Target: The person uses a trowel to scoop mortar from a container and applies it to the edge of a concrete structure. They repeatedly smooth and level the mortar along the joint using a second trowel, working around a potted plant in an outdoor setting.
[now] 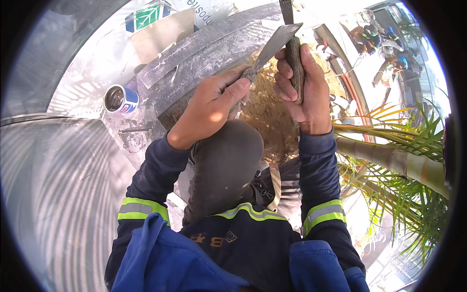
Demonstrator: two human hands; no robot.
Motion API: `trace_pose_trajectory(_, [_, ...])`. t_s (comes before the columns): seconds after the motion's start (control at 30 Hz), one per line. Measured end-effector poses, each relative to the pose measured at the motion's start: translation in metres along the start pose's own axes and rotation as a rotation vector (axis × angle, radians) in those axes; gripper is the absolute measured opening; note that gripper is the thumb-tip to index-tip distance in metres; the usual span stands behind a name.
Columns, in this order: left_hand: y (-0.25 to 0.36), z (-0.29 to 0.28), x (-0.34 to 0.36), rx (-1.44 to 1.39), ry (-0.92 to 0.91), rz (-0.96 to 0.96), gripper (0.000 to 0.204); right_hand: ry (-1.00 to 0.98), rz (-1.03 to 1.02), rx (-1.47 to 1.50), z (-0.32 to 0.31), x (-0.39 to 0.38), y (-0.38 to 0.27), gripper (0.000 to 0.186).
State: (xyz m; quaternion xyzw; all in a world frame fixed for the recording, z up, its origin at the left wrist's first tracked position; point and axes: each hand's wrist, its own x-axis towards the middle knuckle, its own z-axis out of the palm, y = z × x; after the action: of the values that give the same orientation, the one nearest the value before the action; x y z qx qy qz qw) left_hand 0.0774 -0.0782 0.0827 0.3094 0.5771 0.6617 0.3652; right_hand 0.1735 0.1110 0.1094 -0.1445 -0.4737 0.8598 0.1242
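Observation:
My left hand [209,104] grips a grey, dirty-handled scraper [271,46], its flat metal blade angled up to the right. My right hand [306,92] holds an upright tool with a worn wooden handle [295,65] and a dark metal upper end [286,9]. The scraper's blade tip overlaps that tool near its top; whether they touch I cannot tell. Below both hands are sandy brown soil [265,119] and my dark trousered knee [226,160]. An open blue can [120,100] with dark contents stands to the left on a dusty surface.
A stone ledge [204,56] crosses ahead, with a beige board [160,36] beyond it and a thin rod [136,130] near the can. A palm trunk [389,159] and fronds crowd my right side. Several people [369,39] in work clothes are at the upper right.

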Motion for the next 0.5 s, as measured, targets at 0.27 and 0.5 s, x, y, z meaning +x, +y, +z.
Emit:
trace_pose_trajectory(0.27, [0.019,-0.038,0.012,-0.114,0.247,0.145,0.040,-0.148,-0.076,-0.460,-0.004,-0.041,0.007,0.049])
trace_pose_trajectory(0.5, [0.002,-0.076,-0.031,0.150,0.686,0.275,0.041,0.107,0.034,-1.291,-0.130,0.039,0.108,0.039])
